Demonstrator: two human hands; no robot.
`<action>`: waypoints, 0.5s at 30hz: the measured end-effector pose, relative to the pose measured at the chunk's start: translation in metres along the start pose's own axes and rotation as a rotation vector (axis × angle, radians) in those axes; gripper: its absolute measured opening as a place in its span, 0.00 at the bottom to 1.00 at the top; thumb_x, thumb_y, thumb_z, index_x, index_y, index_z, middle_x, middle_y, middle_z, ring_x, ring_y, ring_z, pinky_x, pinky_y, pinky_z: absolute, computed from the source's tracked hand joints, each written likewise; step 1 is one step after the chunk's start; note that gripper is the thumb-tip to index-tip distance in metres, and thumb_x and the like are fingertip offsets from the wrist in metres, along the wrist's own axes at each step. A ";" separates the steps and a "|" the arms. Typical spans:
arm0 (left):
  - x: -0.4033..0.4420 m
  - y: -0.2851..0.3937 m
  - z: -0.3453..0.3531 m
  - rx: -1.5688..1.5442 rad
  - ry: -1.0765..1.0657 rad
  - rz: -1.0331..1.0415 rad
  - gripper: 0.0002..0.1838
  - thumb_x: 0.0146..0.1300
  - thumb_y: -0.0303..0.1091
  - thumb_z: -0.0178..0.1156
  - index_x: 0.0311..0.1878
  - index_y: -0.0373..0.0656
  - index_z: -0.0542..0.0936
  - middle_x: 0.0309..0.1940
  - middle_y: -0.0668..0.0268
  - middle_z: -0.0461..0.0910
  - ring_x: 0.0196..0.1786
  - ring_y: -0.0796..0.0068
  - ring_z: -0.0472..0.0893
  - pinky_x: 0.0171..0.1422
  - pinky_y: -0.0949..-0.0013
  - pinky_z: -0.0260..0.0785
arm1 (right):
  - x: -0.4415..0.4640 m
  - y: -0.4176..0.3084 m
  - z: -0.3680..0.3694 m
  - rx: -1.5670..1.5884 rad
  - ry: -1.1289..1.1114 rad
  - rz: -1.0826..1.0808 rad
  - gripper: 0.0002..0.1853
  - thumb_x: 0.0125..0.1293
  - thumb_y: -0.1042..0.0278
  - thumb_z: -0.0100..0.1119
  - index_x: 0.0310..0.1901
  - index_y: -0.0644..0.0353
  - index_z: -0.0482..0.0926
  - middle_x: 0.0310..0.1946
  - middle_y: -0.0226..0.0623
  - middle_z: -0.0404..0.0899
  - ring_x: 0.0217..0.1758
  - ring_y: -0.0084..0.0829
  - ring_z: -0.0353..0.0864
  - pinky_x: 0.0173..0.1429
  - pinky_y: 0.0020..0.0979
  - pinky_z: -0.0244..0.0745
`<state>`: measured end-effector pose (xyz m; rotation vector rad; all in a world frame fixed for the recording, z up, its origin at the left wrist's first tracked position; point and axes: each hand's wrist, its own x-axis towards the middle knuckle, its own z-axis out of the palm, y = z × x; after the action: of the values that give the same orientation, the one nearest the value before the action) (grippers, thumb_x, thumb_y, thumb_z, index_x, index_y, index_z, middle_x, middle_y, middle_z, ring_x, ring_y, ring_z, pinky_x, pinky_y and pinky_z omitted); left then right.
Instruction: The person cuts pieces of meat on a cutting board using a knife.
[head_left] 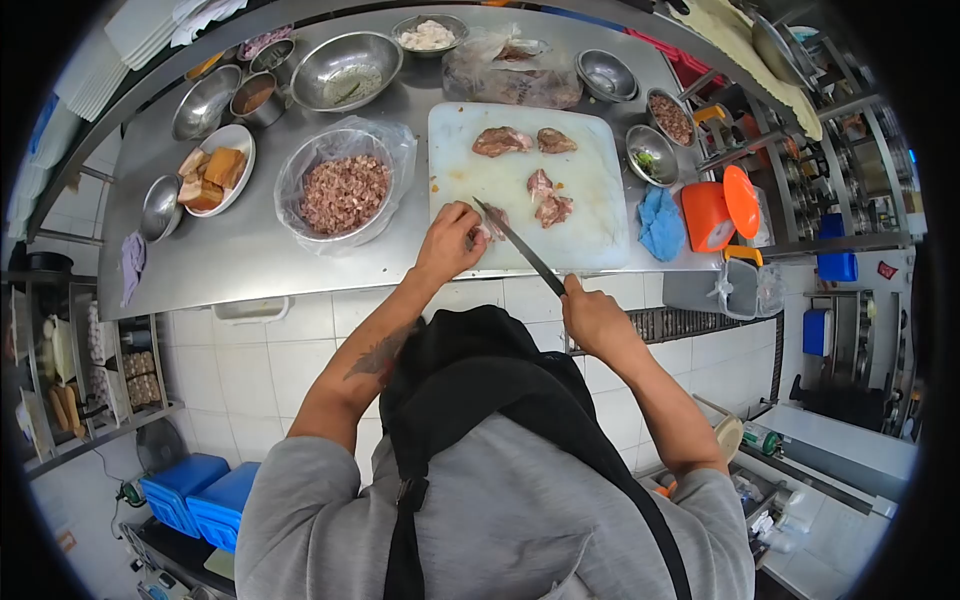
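My right hand is closed around the handle of a long knife. Its blade slants up and left across the front of a white cutting board. Close to the blade's tip, my left hand has its fingers curled onto a piece of raw meat, partly hidden by the fingers and the knife. Farther up the board lie more raw pieces: a larger chunk of meat, a smaller chunk and a meat piece at the right.
Left of the board stands a plastic-lined bowl of diced meat. Behind are a large steel bowl and a bag of meat. To the right are a small steel bowl, a blue cloth and an orange scale.
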<state>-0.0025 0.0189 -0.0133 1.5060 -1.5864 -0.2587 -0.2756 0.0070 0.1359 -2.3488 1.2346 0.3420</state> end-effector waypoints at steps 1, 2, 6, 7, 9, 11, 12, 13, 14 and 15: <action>-0.002 -0.002 0.001 0.023 -0.008 0.059 0.08 0.55 0.26 0.67 0.38 0.37 0.80 0.42 0.56 0.78 0.49 0.52 0.79 0.56 0.55 0.76 | -0.006 -0.004 -0.002 -0.001 -0.010 -0.002 0.12 0.79 0.66 0.47 0.53 0.67 0.69 0.30 0.67 0.84 0.37 0.70 0.85 0.46 0.67 0.78; -0.003 -0.004 0.002 0.022 -0.008 0.052 0.08 0.55 0.26 0.67 0.38 0.37 0.80 0.42 0.56 0.78 0.49 0.52 0.79 0.56 0.55 0.76 | -0.012 -0.008 -0.005 -0.006 -0.033 0.002 0.12 0.79 0.66 0.47 0.53 0.67 0.69 0.30 0.67 0.84 0.37 0.70 0.85 0.46 0.67 0.78; -0.001 -0.011 0.005 0.026 -0.011 0.057 0.07 0.55 0.26 0.67 0.36 0.38 0.80 0.41 0.57 0.77 0.49 0.52 0.79 0.55 0.54 0.76 | 0.009 0.015 0.042 0.063 -0.032 -0.037 0.13 0.79 0.66 0.47 0.54 0.68 0.69 0.31 0.66 0.84 0.38 0.71 0.85 0.48 0.67 0.78; -0.004 -0.012 0.007 0.033 -0.043 0.051 0.07 0.55 0.26 0.67 0.37 0.38 0.80 0.41 0.57 0.77 0.49 0.52 0.79 0.55 0.54 0.76 | 0.018 0.018 0.057 0.066 -0.039 -0.031 0.13 0.79 0.66 0.47 0.54 0.68 0.69 0.31 0.66 0.84 0.38 0.71 0.85 0.48 0.67 0.78; -0.010 -0.010 0.009 0.021 -0.058 0.033 0.08 0.55 0.26 0.67 0.38 0.38 0.80 0.40 0.57 0.77 0.49 0.52 0.79 0.55 0.54 0.76 | 0.038 0.010 0.070 0.127 0.016 -0.049 0.13 0.79 0.66 0.47 0.55 0.68 0.68 0.32 0.67 0.85 0.39 0.71 0.85 0.48 0.67 0.78; -0.007 -0.010 0.003 0.026 -0.076 0.037 0.08 0.55 0.26 0.67 0.38 0.38 0.81 0.40 0.57 0.77 0.50 0.52 0.79 0.55 0.54 0.76 | 0.038 0.004 0.064 0.141 0.009 -0.030 0.13 0.79 0.66 0.47 0.55 0.67 0.68 0.33 0.67 0.85 0.39 0.71 0.85 0.48 0.67 0.77; -0.010 -0.005 0.003 0.003 -0.012 0.035 0.09 0.55 0.26 0.68 0.39 0.38 0.81 0.40 0.57 0.77 0.49 0.52 0.79 0.54 0.53 0.76 | 0.036 0.002 0.060 0.134 -0.002 -0.026 0.13 0.79 0.66 0.47 0.55 0.67 0.69 0.33 0.68 0.85 0.40 0.71 0.85 0.48 0.67 0.77; -0.005 -0.003 0.004 -0.018 0.070 0.039 0.09 0.55 0.25 0.68 0.40 0.39 0.81 0.39 0.57 0.77 0.48 0.52 0.80 0.53 0.53 0.77 | 0.040 0.003 0.050 0.114 -0.002 -0.032 0.13 0.79 0.66 0.47 0.55 0.66 0.69 0.33 0.68 0.85 0.40 0.71 0.85 0.48 0.67 0.77; -0.003 -0.002 0.005 -0.018 0.073 0.043 0.09 0.55 0.25 0.68 0.40 0.39 0.81 0.39 0.57 0.77 0.48 0.52 0.80 0.53 0.53 0.77 | 0.038 0.003 0.043 0.088 -0.019 -0.010 0.12 0.79 0.66 0.46 0.55 0.66 0.69 0.32 0.67 0.85 0.40 0.71 0.85 0.48 0.67 0.78; -0.009 -0.001 0.006 -0.033 0.047 -0.008 0.09 0.55 0.25 0.68 0.40 0.39 0.81 0.39 0.57 0.77 0.46 0.52 0.80 0.52 0.53 0.77 | 0.031 0.002 0.037 0.089 -0.025 -0.008 0.12 0.79 0.66 0.46 0.55 0.66 0.69 0.32 0.67 0.85 0.40 0.71 0.85 0.48 0.67 0.78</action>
<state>-0.0076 0.0238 -0.0215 1.4830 -1.5322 -0.2514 -0.2596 0.0026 0.0906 -2.2666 1.2030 0.3066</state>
